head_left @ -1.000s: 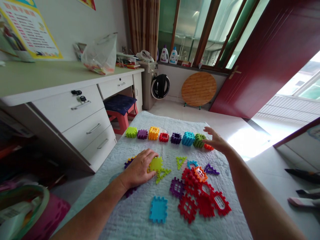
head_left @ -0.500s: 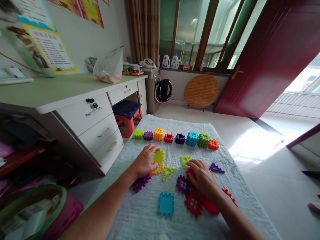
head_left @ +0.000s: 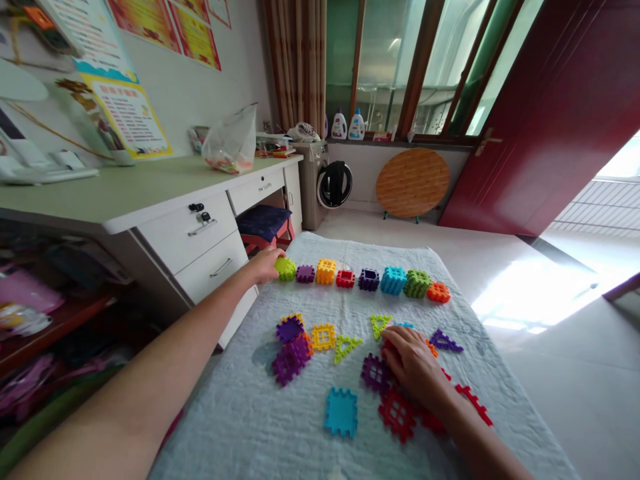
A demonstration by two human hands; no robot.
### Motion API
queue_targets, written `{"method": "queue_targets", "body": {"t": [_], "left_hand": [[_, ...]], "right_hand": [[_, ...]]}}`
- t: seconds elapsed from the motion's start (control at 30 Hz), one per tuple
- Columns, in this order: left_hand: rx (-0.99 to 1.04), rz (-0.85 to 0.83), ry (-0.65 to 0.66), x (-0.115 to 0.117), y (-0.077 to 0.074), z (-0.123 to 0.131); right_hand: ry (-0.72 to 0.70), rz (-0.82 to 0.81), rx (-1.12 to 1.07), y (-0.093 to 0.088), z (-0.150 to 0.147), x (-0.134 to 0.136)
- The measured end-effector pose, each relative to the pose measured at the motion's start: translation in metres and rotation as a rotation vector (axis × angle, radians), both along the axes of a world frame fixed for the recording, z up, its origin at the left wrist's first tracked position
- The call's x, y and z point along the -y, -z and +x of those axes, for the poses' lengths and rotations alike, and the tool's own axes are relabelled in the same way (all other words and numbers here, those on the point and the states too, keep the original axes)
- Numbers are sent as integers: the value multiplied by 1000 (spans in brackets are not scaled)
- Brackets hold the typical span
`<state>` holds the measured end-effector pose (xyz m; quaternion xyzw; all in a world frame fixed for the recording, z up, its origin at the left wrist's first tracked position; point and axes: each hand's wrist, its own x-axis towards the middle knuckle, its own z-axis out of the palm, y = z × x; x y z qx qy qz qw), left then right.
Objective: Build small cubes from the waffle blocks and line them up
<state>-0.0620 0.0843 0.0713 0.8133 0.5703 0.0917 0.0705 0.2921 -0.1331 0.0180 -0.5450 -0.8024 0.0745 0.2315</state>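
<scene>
At the far left end of the row, my left hand [head_left: 267, 266] has its fingers closed on a lime-green square tile at the lime-green stack [head_left: 285, 269]. The tile and stack cannot be told apart from here. My right hand [head_left: 407, 353] lies over red tiles, fingers stretched out and partly hiding them. Beside it are a purple window tile [head_left: 375, 372], a red window tile [head_left: 398, 412] and a lime triangle [head_left: 381, 325]. A yellow window tile [head_left: 323, 337], another lime triangle [head_left: 346, 347] and overlapping purple tiles [head_left: 291, 359] lie left of centre.
A row of stacked tiles crosses the cloth-covered table [head_left: 300, 433], including purple, yellow, red, dark blue, cyan [head_left: 393, 281], green and orange [head_left: 439, 292]. A cyan square tile [head_left: 341, 412] lies near me. A desk [head_left: 165, 200] stands left, with a stool [head_left: 265, 223] beyond.
My left hand has moved forward and left from the loose tiles to the lime-green stack, carrying the lime-green tile. My right hand stays over the red tiles. The view has shifted slightly.
</scene>
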Motion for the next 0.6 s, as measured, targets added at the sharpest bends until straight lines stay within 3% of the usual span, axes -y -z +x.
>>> {"method": "queue_targets", "body": {"t": [0.23,0.6], "left_hand": [[-85,-174,30,-27,-2,3],[-91,-257,31,-44,11,0]], "right_hand": [[-6,-5,-21,-1,2,-1],[4,-37,0,-1,4,-2]]}}
